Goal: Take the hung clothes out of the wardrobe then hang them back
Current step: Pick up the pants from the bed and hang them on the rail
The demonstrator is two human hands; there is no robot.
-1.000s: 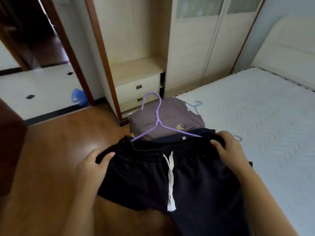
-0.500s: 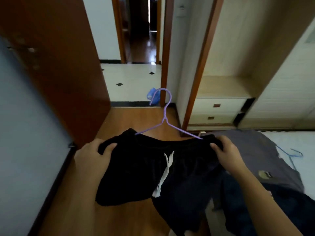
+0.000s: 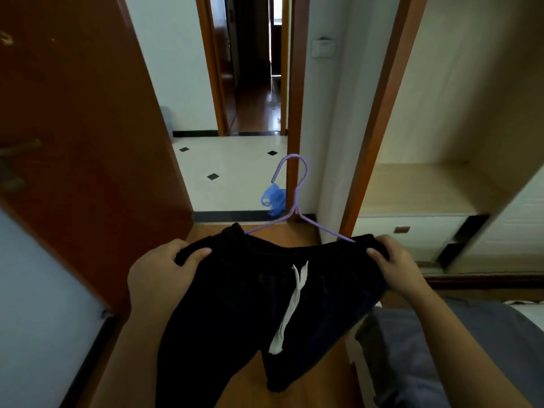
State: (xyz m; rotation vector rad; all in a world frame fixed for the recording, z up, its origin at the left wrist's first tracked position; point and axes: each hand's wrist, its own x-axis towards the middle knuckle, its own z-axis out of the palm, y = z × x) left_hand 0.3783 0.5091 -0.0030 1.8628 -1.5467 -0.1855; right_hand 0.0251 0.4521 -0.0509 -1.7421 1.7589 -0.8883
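Both hands grasp the black drawstring shorts at the waistband, left hand and right hand, with the thin lilac wire hanger threaded inside. Re-hanging seems underway; next, carry them right to the pale wooden wardrobe.

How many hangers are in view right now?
1: the purple hanger, in the waistband of the black shorts gripped by the left hand and right hand. More may hide under the grey garment, lower right.
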